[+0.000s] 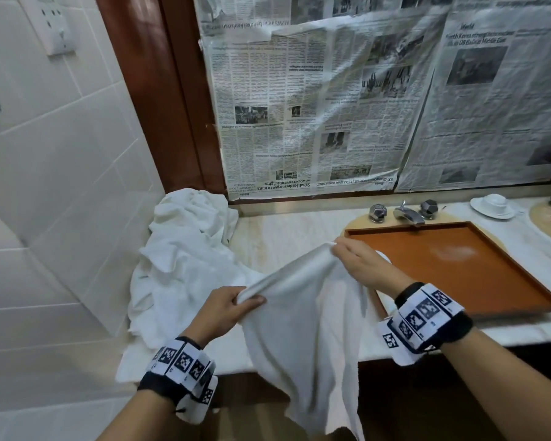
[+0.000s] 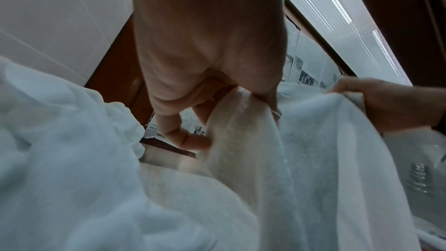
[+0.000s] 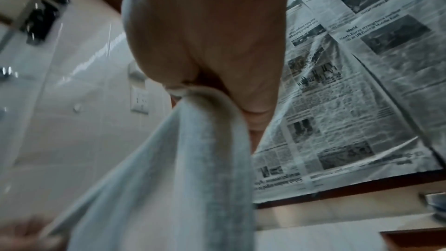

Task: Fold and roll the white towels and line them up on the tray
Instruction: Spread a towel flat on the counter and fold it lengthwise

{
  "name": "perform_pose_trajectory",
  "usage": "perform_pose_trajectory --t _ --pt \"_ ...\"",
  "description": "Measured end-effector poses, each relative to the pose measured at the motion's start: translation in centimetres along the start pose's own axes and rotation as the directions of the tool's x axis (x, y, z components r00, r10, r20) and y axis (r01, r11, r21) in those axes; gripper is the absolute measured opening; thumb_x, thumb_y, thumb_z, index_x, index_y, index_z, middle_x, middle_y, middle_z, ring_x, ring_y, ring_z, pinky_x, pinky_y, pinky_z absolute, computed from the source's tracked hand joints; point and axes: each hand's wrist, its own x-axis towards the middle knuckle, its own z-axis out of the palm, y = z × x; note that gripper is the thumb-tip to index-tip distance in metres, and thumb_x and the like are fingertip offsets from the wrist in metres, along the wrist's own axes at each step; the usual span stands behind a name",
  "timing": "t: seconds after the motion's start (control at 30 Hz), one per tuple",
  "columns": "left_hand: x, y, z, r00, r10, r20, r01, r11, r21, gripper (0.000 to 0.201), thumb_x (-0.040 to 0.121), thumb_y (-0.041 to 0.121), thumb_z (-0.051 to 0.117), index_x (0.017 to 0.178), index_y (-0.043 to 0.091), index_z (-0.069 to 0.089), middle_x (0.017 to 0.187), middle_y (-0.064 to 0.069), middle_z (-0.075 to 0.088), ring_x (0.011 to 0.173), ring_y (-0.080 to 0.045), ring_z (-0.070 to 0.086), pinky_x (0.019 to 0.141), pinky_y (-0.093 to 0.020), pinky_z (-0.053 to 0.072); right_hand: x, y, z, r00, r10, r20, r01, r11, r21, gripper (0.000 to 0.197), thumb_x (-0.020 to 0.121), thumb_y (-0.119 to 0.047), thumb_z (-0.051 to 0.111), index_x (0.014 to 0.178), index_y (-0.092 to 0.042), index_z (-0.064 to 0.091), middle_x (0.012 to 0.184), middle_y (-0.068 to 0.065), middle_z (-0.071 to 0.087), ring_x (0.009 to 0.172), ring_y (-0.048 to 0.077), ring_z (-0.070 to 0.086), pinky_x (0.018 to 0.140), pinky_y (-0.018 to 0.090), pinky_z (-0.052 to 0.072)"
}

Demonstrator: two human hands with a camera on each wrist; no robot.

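Head view, centre frame: our left hand [image 1: 228,308] and right hand [image 1: 365,265] pinch a white towel [image 1: 303,329] taut, tray [image 1: 458,272] at right.

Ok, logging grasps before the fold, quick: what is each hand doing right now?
Left hand: closed, fingers gripping one end of the white towel's top edge.
Right hand: closed, pinching the other end of the same towel.
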Motion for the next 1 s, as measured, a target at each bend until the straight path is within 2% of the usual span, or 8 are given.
perform_pose_trajectory --t 0.17,0.33,0.47,0.57,0.7,0.8,0.87,1.0 --pt "0.5 1.4 -3.1 0.995 0.093 -0.046 -0.09 0.994 0.06 0.051 0.084 0.055 0.074 0.067 0.009 0.058 0.058 0.0 0.05 0.057 -0.005 0.045 0.055 -0.026 0.03 -0.5 2.5 -1.1 0.995 0.023 0.092 0.011 0.934 -0.356 0.033 0.097 -0.041 0.057 0.086 -0.011 0.05 0.084 0.004 0.059 0.079 0.021 0.053 0.071 0.04 0.039" --pt "0.9 2.4 -6.1 0.997 0.074 -0.013 -0.072 0.987 0.142 0.031 0.082 0.049 0.078 0.07 0.021 0.069 0.065 0.007 0.064 0.062 -0.006 0.055 0.059 -0.026 0.038 -0.7 3.2 -4.5 0.981 -0.052 0.186 0.095 0.968 -0.23 0.024 0.096 -0.025 0.062 0.081 -0.009 0.052 0.073 -0.006 0.05 0.062 0.004 0.041 0.058 0.021 0.033" --pt "1.5 2.6 -7.4 0.999 0.035 -0.029 -0.03 0.986 0.162 0.024 0.081 0.046 0.079 0.075 0.023 0.074 0.071 0.007 0.069 0.069 -0.008 0.061 0.061 -0.024 0.042 -0.3 4.1 -6.6 0.972 -0.017 0.235 0.065 0.978 -0.196 0.026 0.096 -0.027 0.065 0.09 -0.002 0.061 0.074 0.006 0.061 0.061 0.005 0.053 0.059 0.021 0.042" --pt "2.0 2.3 -7.8 0.996 0.029 -0.085 -0.011 0.979 0.203 0.021 0.079 0.039 0.082 0.07 0.023 0.072 0.069 0.007 0.068 0.065 -0.004 0.057 0.06 -0.021 0.042 -0.1 4.6 -7.4 0.983 -0.049 0.176 0.082 0.979 -0.185 0.023 0.098 -0.025 0.062 0.087 -0.004 0.064 0.072 0.006 0.06 0.059 0.003 0.051 0.058 0.017 0.04" --pt "2.6 2.1 -8.5 0.987 0.029 -0.157 0.01 0.97 0.245 0.015 0.081 0.033 0.082 0.072 0.038 0.071 0.075 0.006 0.067 0.069 -0.008 0.059 0.069 -0.029 0.046 0.1 5.1 -8.0 0.992 -0.12 0.037 0.125 0.969 -0.212 0.024 0.098 -0.024 0.062 0.083 -0.006 0.064 0.072 0.009 0.06 0.061 0.004 0.048 0.06 0.024 0.036" --pt "3.0 2.7 -9.0 0.981 0.024 -0.192 0.027 0.966 0.259 0.021 0.085 0.029 0.078 0.069 0.037 0.069 0.076 0.006 0.068 0.062 -0.01 0.059 0.066 -0.028 0.044 0.3 5.1 -8.4 0.995 -0.098 -0.023 0.094 0.984 -0.154 0.023 0.099 -0.021 0.06 0.077 -0.013 0.061 0.061 -0.003 0.059 0.054 0.004 0.052 0.057 0.021 0.039" --pt "3.1 3.4 -9.4 0.965 0.052 -0.257 0.005 0.977 0.214 0.015 0.085 0.03 0.078 0.072 0.031 0.071 0.068 0.011 0.067 0.052 -0.009 0.059 0.057 -0.019 0.043 0.3 4.7 -8.9 0.996 -0.081 -0.04 0.078 0.994 -0.072 0.021 0.099 -0.017 0.059 0.078 -0.02 0.061 0.059 -0.007 0.062 0.051 0.011 0.056 0.055 0.023 0.043" --pt "4.2 4.6 -10.1 0.942 0.1 -0.321 -0.052 0.987 0.153 0.009 0.088 0.027 0.076 0.08 0.022 0.075 0.061 0.012 0.065 0.051 -0.008 0.06 0.054 -0.011 0.041 1.3 4.0 -10.3 0.999 0.011 -0.05 -0.009 0.999 0.053 0.013 0.1 -0.022 0.058 0.097 -0.012 0.065 0.064 0.022 0.066 0.054 0.033 0.063 0.046 0.03 0.046"
